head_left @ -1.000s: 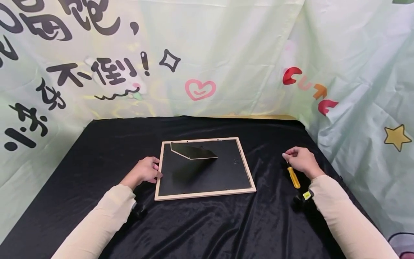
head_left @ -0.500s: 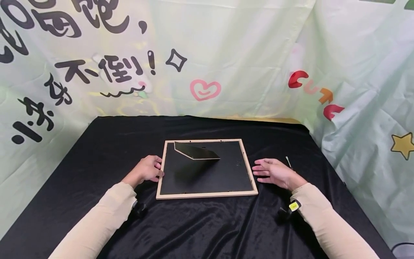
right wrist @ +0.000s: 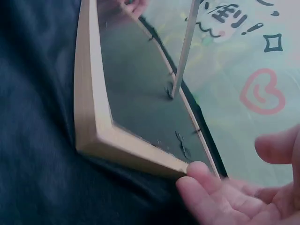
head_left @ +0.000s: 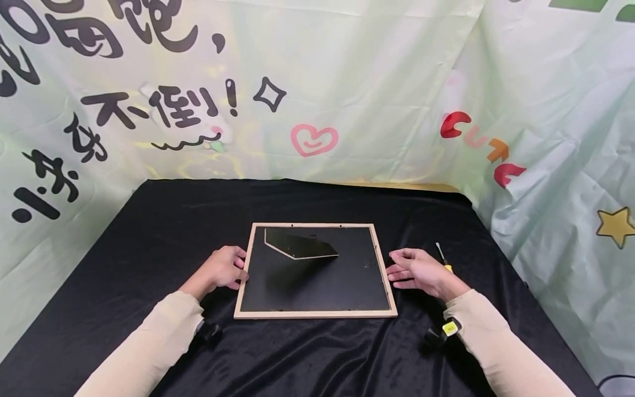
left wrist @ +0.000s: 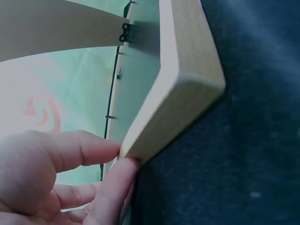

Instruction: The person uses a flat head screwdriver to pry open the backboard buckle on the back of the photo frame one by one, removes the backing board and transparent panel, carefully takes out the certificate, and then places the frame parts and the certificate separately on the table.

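A picture frame point(head_left: 313, 315) with a pale wooden rim lies back side up on the black cloth. Its black backing point(head_left: 317, 289) faces up, and the easel stand point(head_left: 297, 244) sticks up from it at a slant. My left hand point(head_left: 222, 269) pinches the left rim between thumb and fingers, as the left wrist view shows. At the right rim, the fingertips of my right hand point(head_left: 419, 272) touch the outer side, with the thumb point(right wrist: 276, 147) raised off the wood. A screwdriver point(head_left: 448, 268) lies behind the right hand, its yellow handle mostly hidden.
Black cloth point(head_left: 307, 358) with soft folds covers the table. A printed fabric backdrop point(head_left: 377, 99) hangs behind and along both sides. Each wrist carries a small black camera, such as the right one point(head_left: 436, 334).
My right hand let go of the screwdriver and moved left to the frame's right rim. The picture frame has slid slightly toward me. My left hand stays at the left rim.
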A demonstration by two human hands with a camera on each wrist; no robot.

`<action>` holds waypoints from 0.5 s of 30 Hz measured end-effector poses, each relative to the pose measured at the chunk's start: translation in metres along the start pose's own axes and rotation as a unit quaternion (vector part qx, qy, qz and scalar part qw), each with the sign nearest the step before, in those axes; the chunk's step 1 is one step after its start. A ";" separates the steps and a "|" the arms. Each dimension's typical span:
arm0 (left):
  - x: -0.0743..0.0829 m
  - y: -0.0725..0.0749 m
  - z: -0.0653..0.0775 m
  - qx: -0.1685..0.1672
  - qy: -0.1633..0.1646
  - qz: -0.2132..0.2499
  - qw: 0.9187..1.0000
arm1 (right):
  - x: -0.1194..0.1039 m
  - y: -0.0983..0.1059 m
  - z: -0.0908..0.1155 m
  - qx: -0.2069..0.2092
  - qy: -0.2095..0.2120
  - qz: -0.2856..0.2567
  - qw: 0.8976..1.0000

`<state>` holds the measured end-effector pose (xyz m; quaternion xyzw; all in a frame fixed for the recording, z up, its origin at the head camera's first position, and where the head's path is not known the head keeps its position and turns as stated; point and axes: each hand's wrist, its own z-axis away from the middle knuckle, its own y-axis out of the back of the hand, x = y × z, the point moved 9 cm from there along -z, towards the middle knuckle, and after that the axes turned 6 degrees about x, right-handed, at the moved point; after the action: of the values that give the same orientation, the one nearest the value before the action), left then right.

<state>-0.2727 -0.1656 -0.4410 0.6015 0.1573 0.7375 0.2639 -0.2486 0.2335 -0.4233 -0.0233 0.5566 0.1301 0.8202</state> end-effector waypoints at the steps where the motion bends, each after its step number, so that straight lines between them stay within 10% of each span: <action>1: -0.001 0.000 0.002 -0.001 0.003 0.003 1.000 | -0.001 0.000 0.001 -0.005 0.006 0.009 1.000; 15: -0.013 -0.004 0.007 -0.026 0.036 0.085 0.995 | -0.041 -0.054 -0.028 -0.094 0.024 -0.033 0.995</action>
<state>-0.2635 -0.1703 -0.4520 0.5783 0.0957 0.7825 0.2101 -0.2751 0.1688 -0.4015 -0.1223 0.5606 0.1540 0.8044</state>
